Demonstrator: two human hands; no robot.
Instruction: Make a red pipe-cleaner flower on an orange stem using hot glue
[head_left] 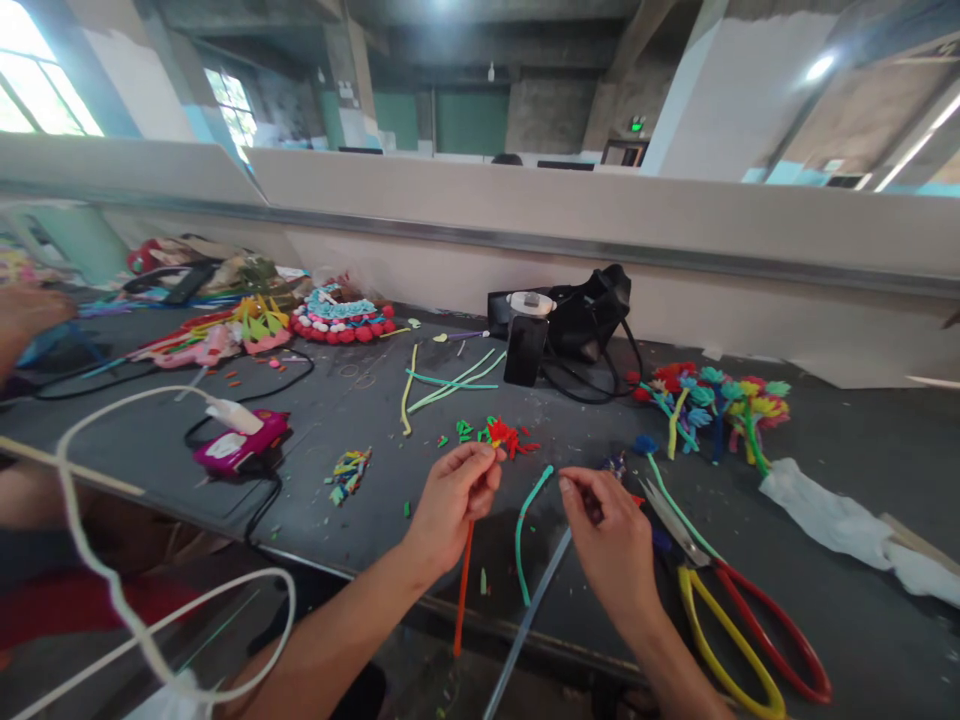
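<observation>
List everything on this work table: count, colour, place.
table: one, dark grey, across the view
pipe-cleaner flowers: one bunch, mixed colours, right
scissors: one, yellow and red handles, near right
bag: one, black, back centre
glue gun: one, pink, left
loose pipe cleaners: several, green and yellow, centre
teal pipe cleaner: one, between the hands
scraps: a cluster, red, centre
pompom piece: one, red and blue, back left
cloth: one, white, far right
another person's hand: one, left edge
orange pipe cleaner: one, in left hand
grey-blue pipe cleaner: one, under right hand
left hand: pinching
right hand: fingertips pinched
</observation>
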